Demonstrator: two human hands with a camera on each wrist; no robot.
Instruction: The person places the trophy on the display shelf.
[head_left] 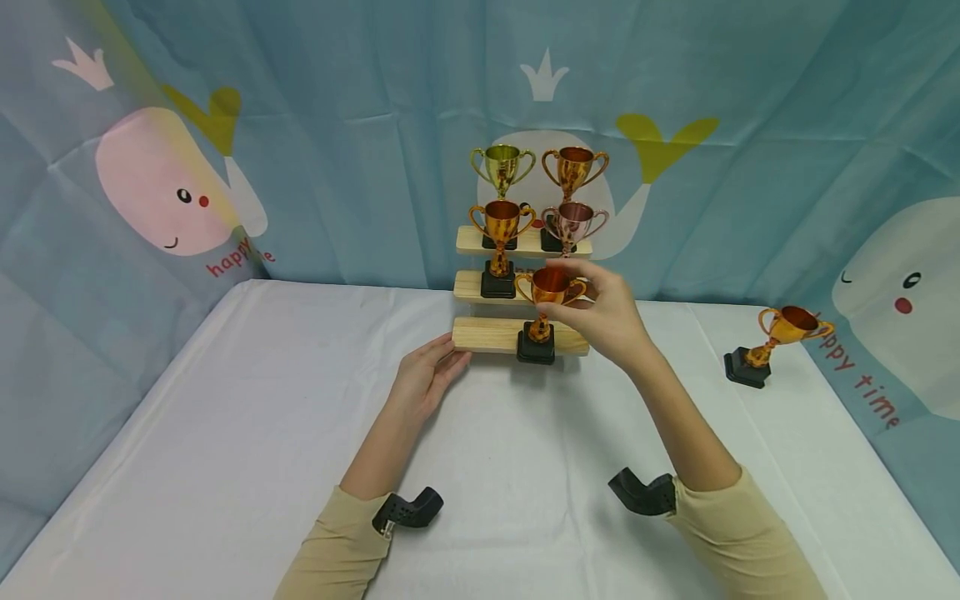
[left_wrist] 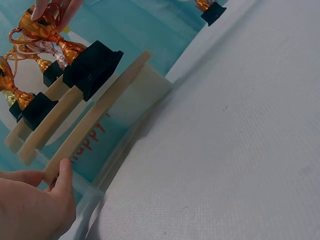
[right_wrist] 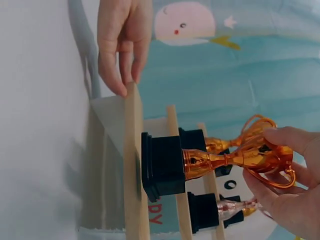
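My right hand pinches a copper-orange trophy by its cup, thumb on one side and fingers on the other. The trophy is upright, its black base close over the lowest board of a three-tier wooden display stand. With thumb and fingers, my left hand grips the left end of that lowest board. Behind, an orange trophy and a pink one occupy the middle tier. The top tier carries a gold trophy and another copper-orange trophy.
Another orange trophy rests on the white-covered table at the right, appearing tilted. A blue curtain with whale prints hangs right behind the stand. Clear side supports hold up the boards.
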